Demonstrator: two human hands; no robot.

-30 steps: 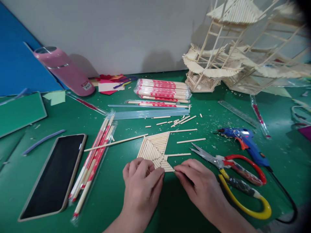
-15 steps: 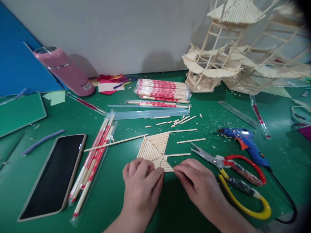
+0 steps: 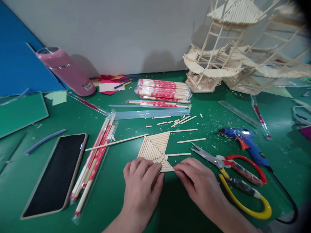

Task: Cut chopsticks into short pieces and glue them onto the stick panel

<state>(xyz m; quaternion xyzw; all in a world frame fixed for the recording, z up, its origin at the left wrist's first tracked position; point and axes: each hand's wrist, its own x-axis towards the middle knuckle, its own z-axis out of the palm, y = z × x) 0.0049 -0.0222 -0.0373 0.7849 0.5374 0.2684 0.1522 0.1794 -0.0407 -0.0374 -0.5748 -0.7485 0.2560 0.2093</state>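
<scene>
A flat panel of wooden sticks, with rows of short pieces meeting along slanted seams, lies on the green table. My left hand covers its near left part, fingers curled over the panel and thumb along the near edge. At the panel's near right corner, my right hand has thumb and forefinger pinched on the end of the nearest stick. Loose stick pieces lie right of the panel, one touching it. A long stick reaches from the panel's upper left across wrapped chopsticks.
Scissors and a blue glue gun lie at the right. A phone lies left, with a pink bottle behind. Glue sticks and packed chopsticks lie at the back, near stick-built towers.
My left thumb and forefinger have shifted slightly on the panel, with a wider gap between them. My right hand keeps its pinch at the corner. The view has shifted a little.
</scene>
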